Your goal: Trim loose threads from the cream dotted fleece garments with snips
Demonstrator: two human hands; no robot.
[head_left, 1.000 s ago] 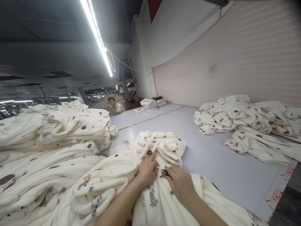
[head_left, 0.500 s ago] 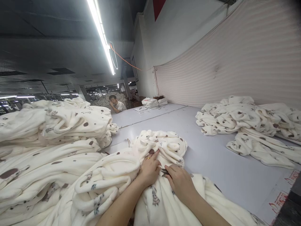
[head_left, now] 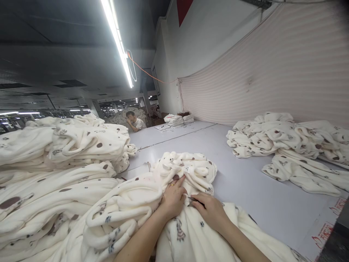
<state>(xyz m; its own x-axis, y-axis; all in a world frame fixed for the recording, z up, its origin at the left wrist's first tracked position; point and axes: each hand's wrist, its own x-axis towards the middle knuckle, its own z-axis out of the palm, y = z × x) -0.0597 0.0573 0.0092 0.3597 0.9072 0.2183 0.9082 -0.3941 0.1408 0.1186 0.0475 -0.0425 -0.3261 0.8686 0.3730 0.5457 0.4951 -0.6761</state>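
A cream fleece garment [head_left: 188, 171] with brown spots and small animal prints lies bunched on the grey table [head_left: 245, 182] in front of me. My left hand [head_left: 173, 198], a ring on one finger, presses down on its folds with fingers bent into the cloth. My right hand [head_left: 211, 211] lies just to the right of it, fingers closed round a small dark thing [head_left: 194, 199] at the fabric; I cannot make out what it is. Both forearms rest across more of the same fleece.
A tall stack of the same fleece pieces [head_left: 62, 145] fills the left side. Another loose heap [head_left: 289, 145] lies at the right by a striped fabric wall [head_left: 272, 72]. A person [head_left: 134, 122] sits at the table's far end near small folded piles [head_left: 177, 119].
The view has shifted slightly. My right hand has slid a little lower and right on the fabric; my left hand keeps its place on the folds.
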